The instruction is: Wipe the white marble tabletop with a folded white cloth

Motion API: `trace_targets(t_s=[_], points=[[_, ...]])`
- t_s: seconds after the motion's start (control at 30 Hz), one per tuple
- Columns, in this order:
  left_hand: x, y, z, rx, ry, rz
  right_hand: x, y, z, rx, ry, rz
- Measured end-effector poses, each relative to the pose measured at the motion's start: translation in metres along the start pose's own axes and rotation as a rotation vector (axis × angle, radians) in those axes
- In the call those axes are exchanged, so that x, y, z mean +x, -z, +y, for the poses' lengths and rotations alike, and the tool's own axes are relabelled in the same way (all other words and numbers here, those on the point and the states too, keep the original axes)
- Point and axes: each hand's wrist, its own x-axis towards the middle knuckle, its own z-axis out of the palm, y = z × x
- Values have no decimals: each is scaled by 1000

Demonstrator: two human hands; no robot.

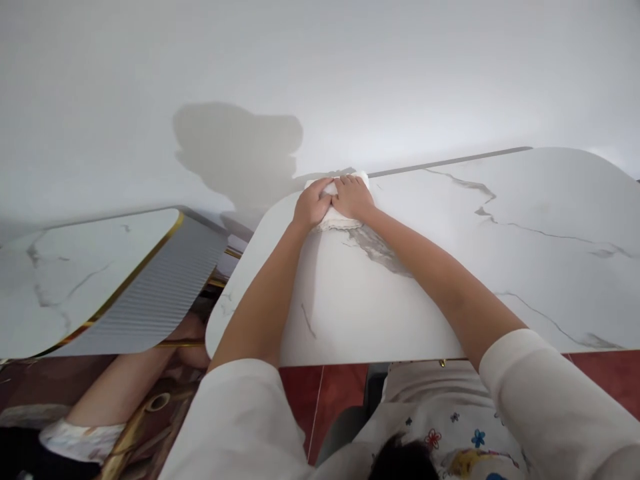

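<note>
A folded white cloth (327, 223) lies flat near the far edge of the white marble-patterned tabletop (380, 307). My left hand (313, 205) grips the cloth's left part, with its fingers curled over it. My right hand (353, 197) presses on the right part, its fingers bent over the far side. The two hands touch or nearly touch at the thumbs. Both arms stretch forward across the table, and grey veining shows just in front of the cloth.
At left stands a second marble-patterned cabinet top (95, 273) with gold trim and a ribbed grey side (155, 297). Below it another person's arm (135, 387) reaches in, near a brown wooden piece (130, 433). A white wall (400, 80) rises behind; red floor tiles (330, 400) lie below.
</note>
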Motion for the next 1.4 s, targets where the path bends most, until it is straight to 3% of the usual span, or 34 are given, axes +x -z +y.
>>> trace_targets(t_s=[0.33,0.67,1.13,1.4], points=[[33,-4,-20,-102,30,-23,36,-11,15,22,-5,15],[23,-2,-5,64,6,-67,21,1,8,-51,-2,-32],[-69,27,50,185,-136,-104,-67,18,-30,-108,71,-27],[-143,46,80,273,-143,-81,-135,28,-69,-171,140,12]])
